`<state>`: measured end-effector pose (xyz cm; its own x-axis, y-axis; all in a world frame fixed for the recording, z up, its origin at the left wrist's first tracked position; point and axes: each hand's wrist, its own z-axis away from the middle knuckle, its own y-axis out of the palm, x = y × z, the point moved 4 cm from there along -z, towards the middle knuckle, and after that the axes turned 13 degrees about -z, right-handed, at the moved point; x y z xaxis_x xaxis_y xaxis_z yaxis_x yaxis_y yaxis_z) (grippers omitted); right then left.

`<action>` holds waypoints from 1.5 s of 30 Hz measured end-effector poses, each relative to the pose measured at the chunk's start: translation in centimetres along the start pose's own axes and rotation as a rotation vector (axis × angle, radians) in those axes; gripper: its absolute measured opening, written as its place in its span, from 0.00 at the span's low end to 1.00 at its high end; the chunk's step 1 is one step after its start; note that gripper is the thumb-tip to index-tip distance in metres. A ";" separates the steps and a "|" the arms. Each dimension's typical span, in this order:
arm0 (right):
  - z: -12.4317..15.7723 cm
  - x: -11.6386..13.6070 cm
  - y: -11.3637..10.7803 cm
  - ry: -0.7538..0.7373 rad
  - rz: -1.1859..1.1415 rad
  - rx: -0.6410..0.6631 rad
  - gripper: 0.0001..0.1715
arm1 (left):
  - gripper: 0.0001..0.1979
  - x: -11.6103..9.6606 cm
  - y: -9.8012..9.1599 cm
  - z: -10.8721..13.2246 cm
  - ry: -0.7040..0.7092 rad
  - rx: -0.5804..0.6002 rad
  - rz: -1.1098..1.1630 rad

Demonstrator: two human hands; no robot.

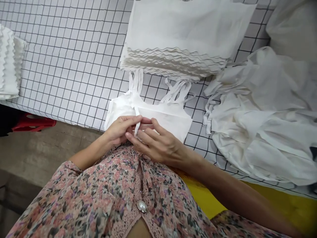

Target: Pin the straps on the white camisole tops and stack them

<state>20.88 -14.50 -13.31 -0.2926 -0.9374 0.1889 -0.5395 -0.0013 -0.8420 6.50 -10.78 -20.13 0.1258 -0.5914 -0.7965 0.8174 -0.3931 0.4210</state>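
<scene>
My left hand [121,129] and right hand [158,145] are bent in close at my chest, fingers pinching a white strap [137,124] of a white strappy top [163,120]. The top lies flat on the grid-lined bench [74,76] just beyond my hands, with a folded white stack [173,43] farther ahead and loose white fabric [262,132] to their right.

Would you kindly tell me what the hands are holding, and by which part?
The left hand and right hand pinch a white strap of the white sleeveless garment, near its top edge.

Left hand [121,129] and right hand [158,143] pinch a white strap [137,124].
</scene>
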 end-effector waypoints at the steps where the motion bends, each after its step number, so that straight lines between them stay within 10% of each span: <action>1: 0.3 -0.6 -0.2 0.052 -0.110 -0.073 0.22 | 0.25 -0.6 0.0 -0.3 0.013 0.000 -0.002; 7: 1.4 -6.1 0.5 0.684 -0.554 -0.260 0.16 | 0.23 -3.3 -0.3 -2.1 0.120 0.044 -0.116; 15: 1.2 -9.2 3.1 1.109 -0.995 -0.521 0.25 | 0.20 -1.9 -1.1 -2.1 0.187 -0.064 -0.147; 20: 0.6 -9.5 3.4 1.159 -1.273 -0.556 0.28 | 0.27 -1.2 -1.1 -1.0 0.448 -0.329 -0.481; 25: -0.3 -8.9 2.9 1.142 -1.419 -0.532 0.26 | 0.14 -0.9 -1.0 -0.9 0.604 -0.533 -0.672; 45: 1.3 -10.9 1.6 1.009 -0.861 -0.571 0.15 | 0.17 -0.7 -1.9 -2.9 0.290 -0.310 -0.268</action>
<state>24.29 -4.70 -17.38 -0.0125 -0.0762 0.9970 -0.9977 -0.0658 -0.0175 6.48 -7.57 -21.59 0.0035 -0.2612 -0.9653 0.9655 -0.2504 0.0713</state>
